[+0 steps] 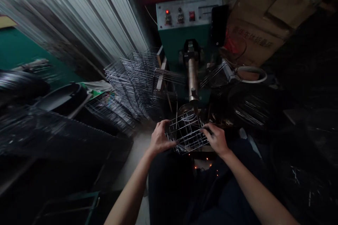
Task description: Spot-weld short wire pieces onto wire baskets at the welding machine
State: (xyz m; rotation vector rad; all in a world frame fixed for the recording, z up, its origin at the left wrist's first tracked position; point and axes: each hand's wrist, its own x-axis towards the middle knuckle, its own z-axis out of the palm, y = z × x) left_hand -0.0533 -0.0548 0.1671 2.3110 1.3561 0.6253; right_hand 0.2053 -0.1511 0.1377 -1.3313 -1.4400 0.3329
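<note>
A small wire basket [188, 132] of crossed metal rods is held between my two hands, just in front of the machine. My left hand [161, 137] grips its left side, thumb along the near edge. At its right side, my right hand [216, 138] pinches the wire with bent fingers. The round metal arm of the spot welder [193, 77] reaches toward me, its tip just above the basket's far edge. Under the basket, orange sparks [195, 167] glow near my lap.
Stacked wire baskets [132, 81] stand to the left beside corrugated metal sheeting [79, 10]. The welder's control panel [188, 12] shows a lit red lamp. A dark basin [250, 105] with thin wire rods lies on the right, below a cardboard box [260, 31]. A black pan-like container [62, 98] sits far left.
</note>
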